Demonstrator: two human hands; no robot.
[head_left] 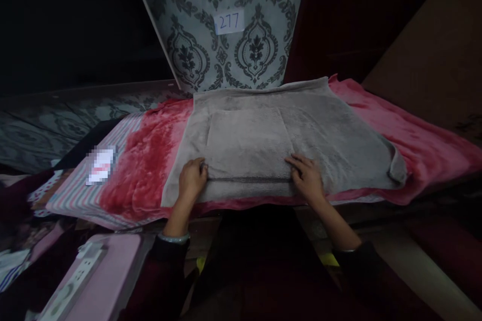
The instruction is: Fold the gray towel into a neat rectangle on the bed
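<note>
A large grey plush cloth [331, 145] is spread over a bed-like surface. On it lies a rectangular grey piece [248, 133], flat, with a dark line along its front edge; whether it is separate or a sewn-on panel I cannot tell. My left hand [193, 178] rests at this piece's front left corner, thumb and fingers slightly apart. At the front right corner is my right hand [308, 176], its fingers stretched flat on the fabric and the thumb apart. The right end of the grey cloth curls up.
Under the cloth lies a red and pink plush blanket [146, 160], over a striped sheet [79, 195]. A phone-like bright object [101, 166] is on the sheet. A power strip [73, 281] lies on a pink stool [109, 271]. Patterned wall [226, 60] behind.
</note>
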